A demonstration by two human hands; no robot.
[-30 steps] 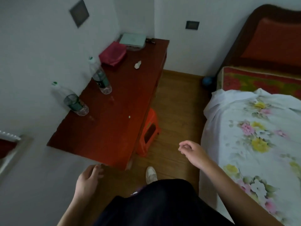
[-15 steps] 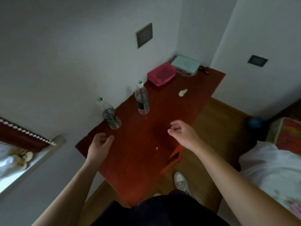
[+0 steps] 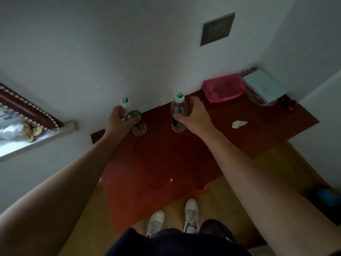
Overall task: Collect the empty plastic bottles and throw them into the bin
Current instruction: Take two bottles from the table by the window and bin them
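Two clear plastic bottles with white and green caps stand upright near the wall on a dark red table. My left hand grips the upper part of the left bottle, its fingers curled round it. My right hand wraps the right bottle, with the thumb in front and the fingers behind. Both bottles still stand on the tabletop. No bin is in view.
On the table's far right lie a pink pouch, a pale blue box on a clear container, and a crumpled scrap of paper. A window sill is at left. A blue object lies on the wooden floor.
I have stepped up to the table, and both hands have reached forward from above the table's near part to the two bottles and closed round them.
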